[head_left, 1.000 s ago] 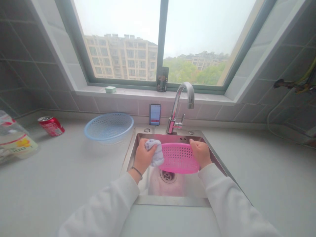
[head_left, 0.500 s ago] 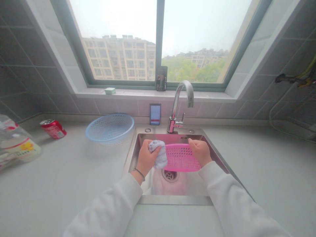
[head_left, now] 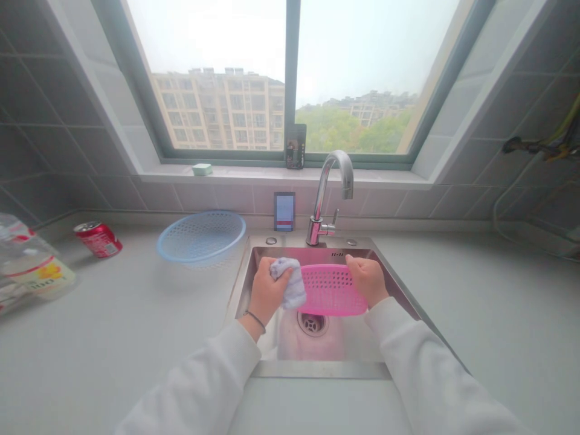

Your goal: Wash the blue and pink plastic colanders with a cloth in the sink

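Observation:
Over the steel sink (head_left: 399, 296) I hold a pink perforated basket (head_left: 330, 290) tipped on its side. My right hand (head_left: 368, 279) is closed on its right rim. My left hand (head_left: 265, 293) is closed round a bunched pale cloth (head_left: 290, 283), which presses against the basket's left end. The drain (head_left: 312, 323) lies just below the basket.
A chrome tap (head_left: 328, 193) rises behind the sink, with a small phone-like card (head_left: 284, 211) leaning on the wall beside it. A blue colander (head_left: 202, 237), a red can (head_left: 98, 238) on its side and a plastic bottle (head_left: 31, 263) rest on the left counter. A sponge (head_left: 202, 170) sits on the windowsill.
Between the frames the cloth in my left hand has shifted slightly right along the pink basket's left end. The basket stays held over the drain; the view has tilted a little.

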The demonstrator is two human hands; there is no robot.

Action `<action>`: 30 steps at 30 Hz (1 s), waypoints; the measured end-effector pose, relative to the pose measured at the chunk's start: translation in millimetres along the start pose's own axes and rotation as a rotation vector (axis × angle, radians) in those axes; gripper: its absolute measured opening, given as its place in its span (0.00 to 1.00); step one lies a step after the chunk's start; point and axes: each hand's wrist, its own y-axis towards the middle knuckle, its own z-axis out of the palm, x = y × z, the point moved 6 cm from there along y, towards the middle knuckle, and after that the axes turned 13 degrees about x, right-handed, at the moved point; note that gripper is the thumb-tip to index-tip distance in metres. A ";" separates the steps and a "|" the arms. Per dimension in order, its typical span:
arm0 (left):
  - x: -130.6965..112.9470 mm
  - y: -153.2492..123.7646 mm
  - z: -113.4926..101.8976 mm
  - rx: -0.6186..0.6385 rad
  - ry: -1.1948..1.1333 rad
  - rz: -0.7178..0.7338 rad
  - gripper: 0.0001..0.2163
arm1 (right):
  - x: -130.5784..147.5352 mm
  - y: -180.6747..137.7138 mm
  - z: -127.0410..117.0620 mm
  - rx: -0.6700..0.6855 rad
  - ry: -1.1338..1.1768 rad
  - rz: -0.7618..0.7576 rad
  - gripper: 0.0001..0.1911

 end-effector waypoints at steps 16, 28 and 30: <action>0.1 0.3 0.7 -0.015 0.019 -0.030 0.12 | 1.8 -2.1 3.9 0.005 -0.011 0.056 0.27; -10.7 -6.0 11.3 0.099 0.075 0.038 0.11 | 14.1 -0.8 18.6 0.079 -0.114 0.012 0.27; -2.4 0.3 2.0 0.031 0.091 -0.006 0.11 | 0.2 0.4 5.6 0.015 -0.004 0.057 0.27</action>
